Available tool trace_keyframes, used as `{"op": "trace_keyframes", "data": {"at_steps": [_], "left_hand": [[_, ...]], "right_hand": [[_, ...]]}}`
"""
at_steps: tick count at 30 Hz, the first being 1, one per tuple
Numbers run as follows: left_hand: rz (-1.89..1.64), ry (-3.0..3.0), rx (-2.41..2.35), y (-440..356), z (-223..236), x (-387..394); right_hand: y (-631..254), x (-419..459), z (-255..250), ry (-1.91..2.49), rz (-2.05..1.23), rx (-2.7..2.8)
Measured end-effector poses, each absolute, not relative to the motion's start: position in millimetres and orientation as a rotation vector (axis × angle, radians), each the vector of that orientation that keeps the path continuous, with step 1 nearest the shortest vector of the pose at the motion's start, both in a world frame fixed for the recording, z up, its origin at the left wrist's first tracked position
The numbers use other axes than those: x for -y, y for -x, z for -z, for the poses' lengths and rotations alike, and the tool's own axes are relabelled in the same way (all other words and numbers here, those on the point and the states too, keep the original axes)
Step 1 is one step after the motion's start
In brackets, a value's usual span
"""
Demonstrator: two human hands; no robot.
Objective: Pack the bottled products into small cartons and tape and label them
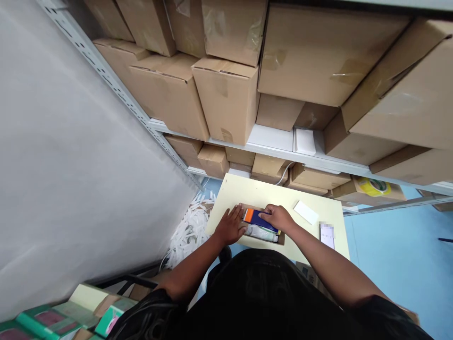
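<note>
A small open cardboard box (281, 238) stands on the cream table in front of me. Inside it lies a flat dark blue and orange packet (259, 219), with a whitish item in clear plastic wrap (261, 233) along the near side. My left hand (229, 227) rests at the box's left end, its fingers stretched out. Over the packet's right part, my right hand (278, 218) has its thumb on top and its fingers closed around the far edge.
On the cream table (244, 188) are a white flat box (306, 212) and a phone (327, 235) to the right. Shelves of cardboard boxes (226, 99) rise behind, with a yellow tape roll (374, 187). White paper strips (187, 229) heap at left; green boxes (53, 321) stand lower left.
</note>
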State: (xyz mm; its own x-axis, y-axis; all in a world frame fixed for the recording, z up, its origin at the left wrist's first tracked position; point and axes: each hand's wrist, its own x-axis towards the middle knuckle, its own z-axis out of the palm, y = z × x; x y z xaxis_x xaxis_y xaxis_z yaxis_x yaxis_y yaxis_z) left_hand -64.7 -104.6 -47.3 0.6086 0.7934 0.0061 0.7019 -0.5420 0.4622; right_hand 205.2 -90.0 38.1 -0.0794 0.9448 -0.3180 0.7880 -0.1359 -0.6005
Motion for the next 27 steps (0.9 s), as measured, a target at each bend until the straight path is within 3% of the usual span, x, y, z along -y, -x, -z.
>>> {"op": "trace_keyframes", "data": {"at_steps": [9, 21, 27], "left_hand": [[-0.171, -2.474, -1.233, 62.7, 42.9, 104.9], [-0.133, -2.617, -1.251, 65.5, 49.4, 103.5], [-0.148, -2.665, -1.239, 66.3, 52.0, 102.1]], "right_hand": [[-257.4, 100.6, -39.8, 1.936, -1.098, 1.756], [-396.9, 169.6, -31.3, 2.034, -1.162, 1.458], [-432.3, 203.6, -17.2, 2.026, -1.166, 1.563]]}}
